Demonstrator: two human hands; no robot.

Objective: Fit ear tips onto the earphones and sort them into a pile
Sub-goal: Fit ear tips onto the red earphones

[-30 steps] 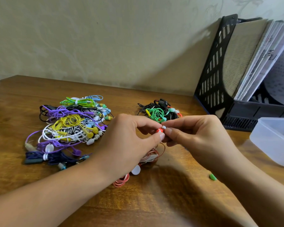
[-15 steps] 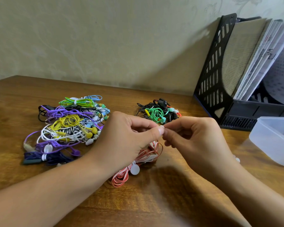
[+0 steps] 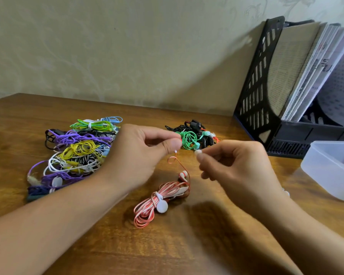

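Note:
My left hand (image 3: pixel 139 155) pinches one earbud (image 3: pixel 175 151) of a red-and-white earphone between thumb and fingers; its thin wire curls down to the coiled bundle (image 3: pixel 161 197) on the table. The bundle's other earbud (image 3: pixel 183 175) lies on the wood with a white tip on it. A short way to the right, my right hand (image 3: pixel 234 167) pinches a small white ear tip (image 3: pixel 197 152) at its fingertips. A gap separates the tip from the held earbud.
A big pile of coloured earphones (image 3: pixel 77 151) lies at the left. A smaller green and black pile (image 3: pixel 193 136) sits behind my hands. A clear plastic tub (image 3: pixel 330 167) stands at the right edge, a black file rack (image 3: pixel 266 86) with papers behind it.
My hands were pressed together at the earbud; now they have drawn apart, the right hand carrying the white tip to the right. The bundle lies in plain view.

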